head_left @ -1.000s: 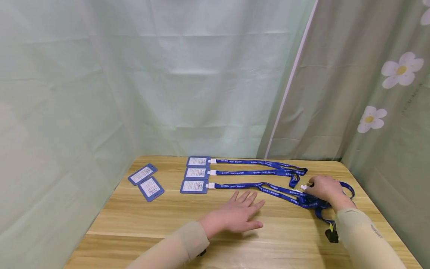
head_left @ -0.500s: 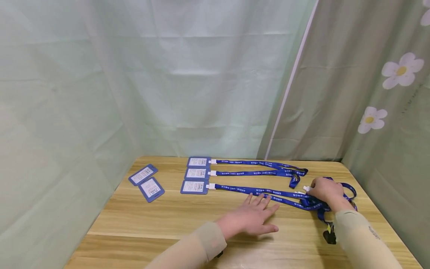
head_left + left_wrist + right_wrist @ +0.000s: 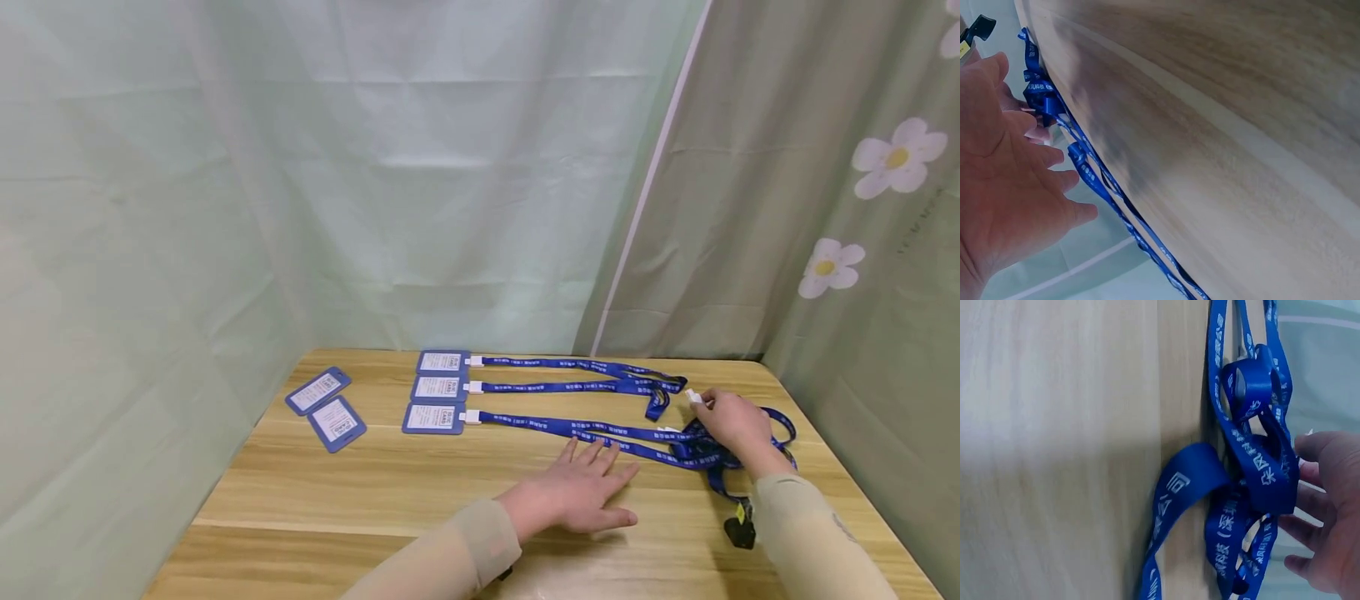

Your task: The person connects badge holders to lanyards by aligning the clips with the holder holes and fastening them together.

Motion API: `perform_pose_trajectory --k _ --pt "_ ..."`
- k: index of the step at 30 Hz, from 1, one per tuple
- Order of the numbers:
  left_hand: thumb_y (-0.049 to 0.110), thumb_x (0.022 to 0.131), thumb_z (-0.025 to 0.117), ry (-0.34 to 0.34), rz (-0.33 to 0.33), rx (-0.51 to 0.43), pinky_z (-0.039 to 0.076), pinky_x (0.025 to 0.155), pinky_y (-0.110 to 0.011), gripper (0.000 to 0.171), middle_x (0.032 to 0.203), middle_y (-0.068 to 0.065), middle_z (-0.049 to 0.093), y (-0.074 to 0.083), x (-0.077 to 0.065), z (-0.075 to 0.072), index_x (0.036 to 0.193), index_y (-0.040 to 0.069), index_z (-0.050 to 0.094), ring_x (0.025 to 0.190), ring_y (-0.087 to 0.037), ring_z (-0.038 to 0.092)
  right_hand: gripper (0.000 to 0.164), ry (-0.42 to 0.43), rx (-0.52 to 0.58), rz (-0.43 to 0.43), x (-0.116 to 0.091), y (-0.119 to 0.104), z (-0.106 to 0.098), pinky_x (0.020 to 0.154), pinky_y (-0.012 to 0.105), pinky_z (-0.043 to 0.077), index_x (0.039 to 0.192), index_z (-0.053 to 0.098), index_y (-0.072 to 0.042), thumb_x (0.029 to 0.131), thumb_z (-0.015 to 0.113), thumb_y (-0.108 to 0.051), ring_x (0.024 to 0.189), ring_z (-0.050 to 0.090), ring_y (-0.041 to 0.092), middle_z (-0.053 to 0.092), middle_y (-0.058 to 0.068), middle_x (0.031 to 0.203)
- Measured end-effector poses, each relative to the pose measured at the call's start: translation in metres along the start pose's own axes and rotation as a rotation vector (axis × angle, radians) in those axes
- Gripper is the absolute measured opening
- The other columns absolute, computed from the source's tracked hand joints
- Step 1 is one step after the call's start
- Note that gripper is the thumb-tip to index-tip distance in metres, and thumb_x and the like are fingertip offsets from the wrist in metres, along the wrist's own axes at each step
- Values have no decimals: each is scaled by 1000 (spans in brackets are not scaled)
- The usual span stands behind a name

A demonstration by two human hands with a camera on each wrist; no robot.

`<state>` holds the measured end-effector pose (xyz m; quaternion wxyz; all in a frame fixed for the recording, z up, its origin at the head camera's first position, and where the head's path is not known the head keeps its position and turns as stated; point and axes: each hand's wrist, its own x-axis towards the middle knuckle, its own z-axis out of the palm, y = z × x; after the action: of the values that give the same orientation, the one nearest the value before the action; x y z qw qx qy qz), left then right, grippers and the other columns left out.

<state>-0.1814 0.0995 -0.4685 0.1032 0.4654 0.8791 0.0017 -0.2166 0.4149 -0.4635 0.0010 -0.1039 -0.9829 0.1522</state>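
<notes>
My right hand (image 3: 738,423) pinches the white clip (image 3: 694,397) of a blue lanyard, above the far side of a tangled heap of blue lanyards (image 3: 697,454). In the right wrist view the fingers are beside the looped straps (image 3: 1254,462), which carry white lettering. My left hand (image 3: 576,497) is spread palm down, fingertips by the strap of the nearest laid-out lanyard (image 3: 525,421). The left wrist view shows that palm (image 3: 1016,169) with nothing in it. Three blue badge holders (image 3: 408,418) lie in a column, each clipped to a lanyard stretched rightward.
Two loose blue badge holders (image 3: 324,418) lie at the left of the wooden table (image 3: 337,500), one partly over the other. A black device (image 3: 740,532) is by the right wrist. Pale curtains (image 3: 450,208) stand behind the table and along both sides.
My left hand has slid rightward, toward the heap. The right hand has drawn the white clip slightly up and away from the lanyard heap. The badge holders have stayed put.
</notes>
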Motion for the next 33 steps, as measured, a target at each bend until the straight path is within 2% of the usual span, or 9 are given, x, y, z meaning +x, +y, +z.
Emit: perform_pose_trajectory --k 4,9,11,16,18,21,24,28,33 --pt "74 100 30 -5 -4 16 10 123 -54 75 171 0 9 0 1 3 164 39 12 157 -24 8 45 10 -28 -44 -1 3 5 79 62 45 121 64 7 102 59 -34 83 60 42 68 21 96" --pt "73 100 30 -13 5 8 9 124 -53 75 171 0 9 2 2 3 165 38 13 157 -25 8 57 -35 -60 -67 -2 5 8 97 74 35 123 66 8 95 69 -41 108 53 61 64 34 116" --pt "73 100 29 -13 10 1 9 123 -53 76 171 -1 9 2 2 2 165 37 13 156 -26 8 57 -59 -51 -58 -2 7 6 95 74 37 124 67 7 93 71 -41 108 53 60 63 34 119" --pt "73 100 29 -15 6 2 9 123 -53 76 171 -1 9 3 3 3 165 37 13 156 -26 8 48 -82 -23 -45 -1 11 1 81 65 45 122 71 2 92 73 -36 96 58 49 67 27 115" --pt "73 100 30 -18 4 0 9 124 -53 76 171 0 9 3 5 4 165 38 13 157 -26 8 45 -72 -28 -47 0 11 3 84 66 44 121 72 1 93 73 -35 96 59 49 68 27 114" --pt "74 100 29 -20 11 0 8 124 -53 75 171 1 9 4 7 3 164 38 12 157 -24 7 41 -24 -33 -47 -2 11 4 88 69 40 118 73 0 94 72 -32 96 59 50 69 25 110" --pt "74 100 29 -19 20 4 7 124 -54 75 171 0 9 5 9 0 164 39 11 157 -24 6 38 60 7 -40 -3 9 -2 88 70 37 118 71 1 97 69 -31 97 59 52 70 25 107" --pt "73 100 30 -16 11 18 6 123 -55 75 171 1 8 4 9 -5 164 40 11 157 -24 6 47 159 155 -22 -4 6 -22 79 59 43 128 65 4 104 59 -36 100 62 48 68 29 117" --pt "74 100 28 -6 5 48 6 123 -55 76 171 0 9 1 8 -14 165 38 11 157 -27 8 58 276 351 5 -6 2 -52 68 35 49 137 56 11 105 56 -38 98 64 38 63 33 126"
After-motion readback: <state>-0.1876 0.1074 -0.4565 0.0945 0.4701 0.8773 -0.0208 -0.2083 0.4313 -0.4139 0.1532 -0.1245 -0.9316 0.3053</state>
